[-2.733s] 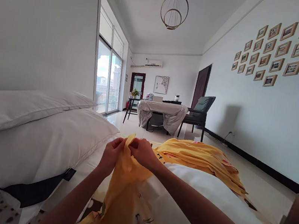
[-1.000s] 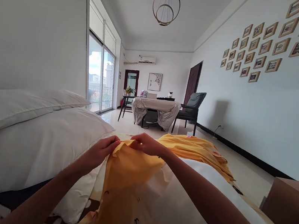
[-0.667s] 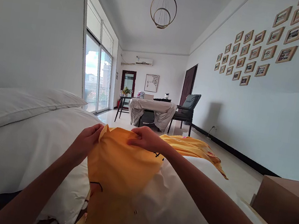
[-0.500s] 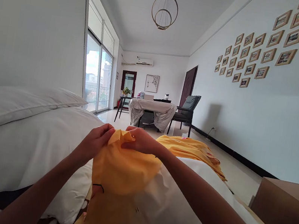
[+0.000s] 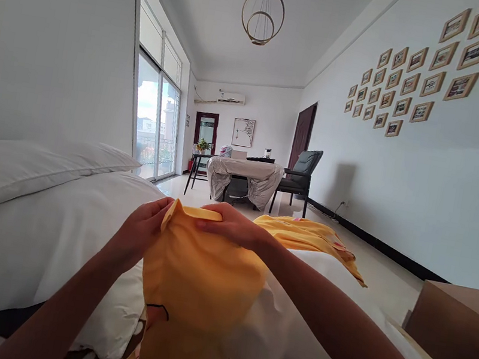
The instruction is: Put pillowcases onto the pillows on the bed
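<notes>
My left hand (image 5: 144, 230) pinches the upper left corner of a yellow printed cloth (image 5: 202, 270). The fingers of my right hand (image 5: 232, 226) are closed on the same cloth's hemmed top edge, a short way to the right. Between the two hands the edge is pulled fairly straight. From there the cloth hangs down towards me, with dark line drawings on its lower part. To its right, partly behind my right forearm, lies white bedding (image 5: 284, 326). Another yellow printed piece (image 5: 303, 235) lies bunched at the far end of it; whether the two pieces join is hidden.
White pillows (image 5: 56, 217) are piled on the left. A cardboard box (image 5: 454, 341) stands at the right. Farther off are a plastic-covered table (image 5: 245, 168), a dark armchair (image 5: 302, 171) and a stool with a potted plant (image 5: 202, 146).
The bunched top of the cloth is now spread into a straighter edge. My left hand has moved slightly left, and my right hand grips farther along the hem.
</notes>
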Motion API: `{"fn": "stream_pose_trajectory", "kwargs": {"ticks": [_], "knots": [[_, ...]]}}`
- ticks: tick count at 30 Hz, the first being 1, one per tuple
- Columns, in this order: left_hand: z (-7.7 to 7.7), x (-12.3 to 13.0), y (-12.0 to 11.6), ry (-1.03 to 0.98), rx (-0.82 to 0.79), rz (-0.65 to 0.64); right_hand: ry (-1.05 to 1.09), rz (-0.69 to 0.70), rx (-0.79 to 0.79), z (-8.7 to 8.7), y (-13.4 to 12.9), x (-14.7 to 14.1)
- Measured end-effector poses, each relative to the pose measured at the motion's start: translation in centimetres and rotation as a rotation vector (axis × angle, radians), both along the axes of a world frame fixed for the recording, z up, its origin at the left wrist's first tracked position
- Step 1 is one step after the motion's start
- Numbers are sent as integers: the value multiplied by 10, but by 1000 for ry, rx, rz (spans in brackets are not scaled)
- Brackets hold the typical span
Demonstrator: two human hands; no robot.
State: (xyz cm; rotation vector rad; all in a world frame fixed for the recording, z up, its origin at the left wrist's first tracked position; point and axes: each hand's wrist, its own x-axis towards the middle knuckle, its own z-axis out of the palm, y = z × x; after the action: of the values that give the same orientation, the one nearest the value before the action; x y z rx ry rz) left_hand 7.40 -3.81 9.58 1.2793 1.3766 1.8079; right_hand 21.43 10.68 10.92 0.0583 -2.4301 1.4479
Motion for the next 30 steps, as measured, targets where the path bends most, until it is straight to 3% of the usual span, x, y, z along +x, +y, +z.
{"fn": "stream_pose_trajectory", "kwargs": {"ticks": [4, 7, 11, 17, 20, 23, 28, 30], "knots": [[-20, 4, -3, -73, 179, 52, 184, -180, 220, 11, 4, -4], [-46, 14, -4, -77, 266, 28, 278, -238, 240, 22, 8, -4], [-68, 36, 1, -2, 71, 178, 279, -227, 211, 27, 1, -5], [-57, 33, 12, -228, -27, 290, 265, -433, 794, 24, -1, -10], [-50, 21, 9, -299, -63, 300, 211, -561, 905, 27, 6, -7], [-44, 15, 4, -275, -64, 281, 97, -536, 771, 28, 16, -2], [-41, 8, -4, -291, -165, 269, 18, -77, 200, 14, 32, 6], [-42, 5, -6, -234, -231, 240, 15, 15, 100, 3, 33, 4]]}}
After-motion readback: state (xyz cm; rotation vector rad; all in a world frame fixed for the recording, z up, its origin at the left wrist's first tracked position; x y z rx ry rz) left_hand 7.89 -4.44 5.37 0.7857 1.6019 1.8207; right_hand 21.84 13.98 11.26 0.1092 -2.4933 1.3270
